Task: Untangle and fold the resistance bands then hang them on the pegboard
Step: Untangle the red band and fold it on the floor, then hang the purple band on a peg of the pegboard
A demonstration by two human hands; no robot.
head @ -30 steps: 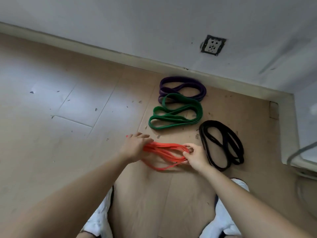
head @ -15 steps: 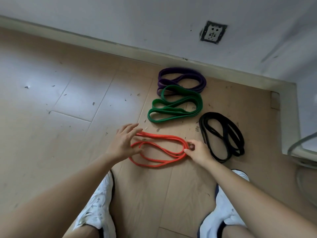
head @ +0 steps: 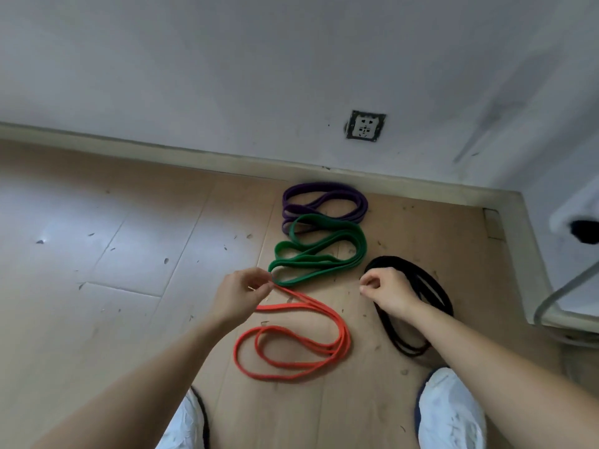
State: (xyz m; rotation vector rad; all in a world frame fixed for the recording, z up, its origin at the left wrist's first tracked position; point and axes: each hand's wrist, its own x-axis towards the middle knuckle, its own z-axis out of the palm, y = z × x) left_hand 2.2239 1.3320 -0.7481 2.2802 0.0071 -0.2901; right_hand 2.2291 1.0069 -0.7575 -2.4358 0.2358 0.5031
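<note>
An orange band [head: 337,332] lies looped on the wooden floor in front of me. My left hand [head: 238,294] pinches its upper end, lifting that strand a little. My right hand [head: 387,291] hovers to the right with fingers curled, holding nothing, partly over the black band [head: 434,286]. A folded green band [head: 319,251] lies beyond the orange one, and a folded purple band [head: 324,202] lies behind it near the wall. No pegboard is in view.
A white wall with a socket [head: 365,125] and a baseboard [head: 194,155] closes off the far side. My two white shoes [head: 450,413] stand at the bottom. A white object with a metal rod [head: 557,293] sits at the right edge.
My right hand let go of the orange band and lifted away toward the black band. My left hand now pinches the orange band's upper end, and the band lies spread wider. The camera rose.
</note>
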